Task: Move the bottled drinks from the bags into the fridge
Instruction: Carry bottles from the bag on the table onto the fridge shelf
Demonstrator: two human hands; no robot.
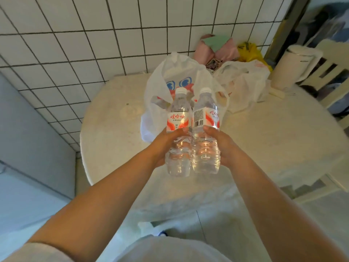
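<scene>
- The left hand (166, 146) grasps the left water bottle (178, 133) round its lower half, thumb over the front just under the label.
- The right hand (220, 146) grasps the right water bottle (205, 129) the same way, thumb tip at the label's lower edge.
- Both bottles stand nearly upright, white caps on top, their sides touching, held in the air above the round table (113, 140).
- Just behind the bottles the printed white bag (166, 76) stands open on the table; another bottle (160, 103) shows inside it, lying tilted.
- Right of that bag lies a second white bag (243, 84), crumpled, touching the first; behind both, against the tiled wall (75, 44), sit a pink bundle (217, 50) and a yellow bag (249, 51).
- A white kettle (294, 67) stands near the table's far right edge, beside a chair (328, 70).
- Bare tabletop lies left of the printed bag, out to the curved rim.
- A pale panel (28, 140) rises at far left, near the table's left rim.
</scene>
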